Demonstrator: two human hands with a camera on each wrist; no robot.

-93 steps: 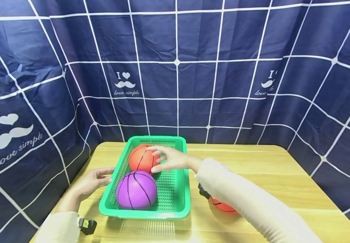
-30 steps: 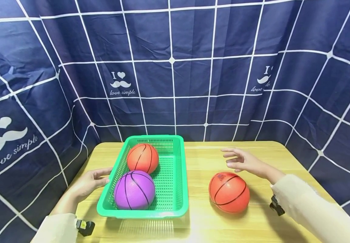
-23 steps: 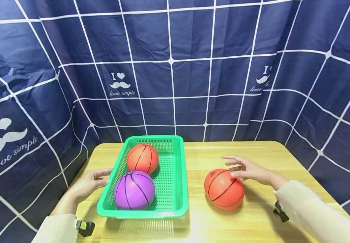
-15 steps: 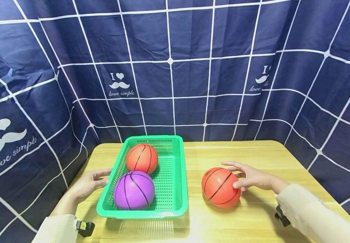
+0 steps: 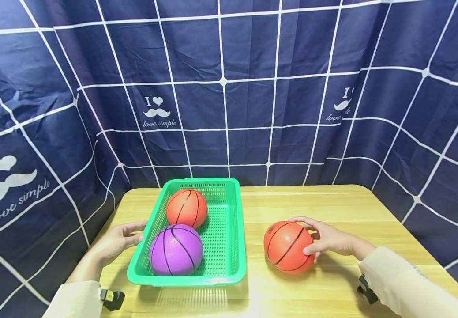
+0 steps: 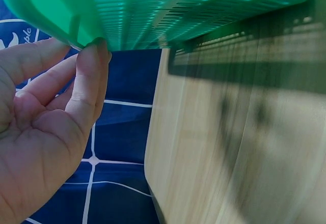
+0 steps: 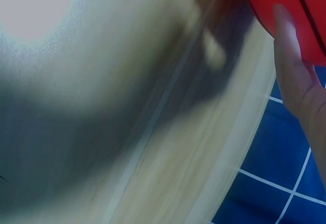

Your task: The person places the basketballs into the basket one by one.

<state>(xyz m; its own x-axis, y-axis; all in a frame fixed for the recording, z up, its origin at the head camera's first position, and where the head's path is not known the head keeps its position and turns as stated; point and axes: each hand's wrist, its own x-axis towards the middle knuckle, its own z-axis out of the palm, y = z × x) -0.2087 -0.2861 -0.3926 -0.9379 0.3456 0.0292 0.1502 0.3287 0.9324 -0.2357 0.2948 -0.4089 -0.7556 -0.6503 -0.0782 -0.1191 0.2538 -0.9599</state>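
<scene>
A green slatted plastic basket point(image 5: 237, 247) stands on the table, holding a purple toy basketball point(image 5: 176, 250) at its near left and an orange toy basketball point(image 5: 187, 208) behind it. At the basket's left rim, my left hand point(image 5: 114, 242) pinches the edge between thumb and fingers; the left wrist view shows the fingertips point(image 6: 94, 56) against the rim. Right of the basket, on the table, is a second orange basketball point(image 5: 288, 247). My right hand point(image 5: 334, 238) grips its right side, thumb point(image 7: 286, 35) on the near face and fingers curved round the back, partly hidden.
The wooden table point(image 5: 292, 203) has rounded far corners. A dark blue curtain point(image 5: 253, 106) with white lines surrounds it at the back and both sides. Bare tabletop lies between the basket and the loose ball.
My right hand has come from over the basket to the loose ball, which rolled a little left, and has closed round its right side. The left hand has stayed at the rim.
</scene>
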